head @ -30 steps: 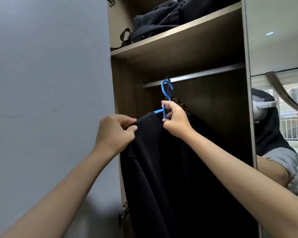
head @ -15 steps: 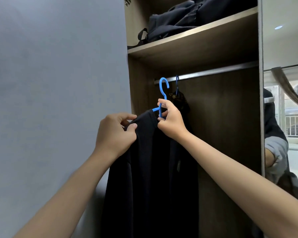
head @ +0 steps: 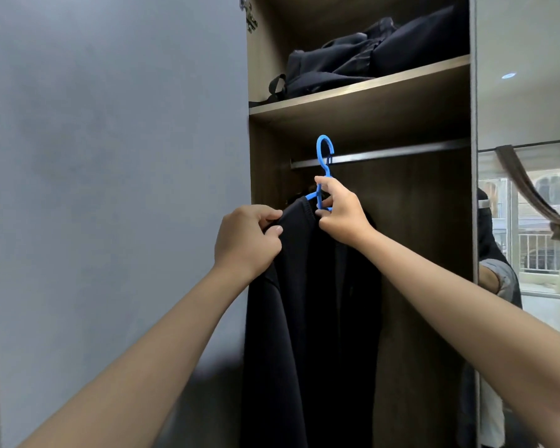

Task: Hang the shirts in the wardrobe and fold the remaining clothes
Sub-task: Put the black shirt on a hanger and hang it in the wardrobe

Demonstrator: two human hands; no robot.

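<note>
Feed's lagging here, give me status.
Right hand pinching blue hanger neck. Left hand gripping black shirt shoulder. Hook at rail, seating unclear.

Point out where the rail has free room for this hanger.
The rail is bare from the blue hanger rightward to the wardrobe's right wall. Crowded at the left end: another hook sits just behind the blue one, and the dark shirt, left hand and right hand fill that corner. The shelf above holds a bag.
</note>
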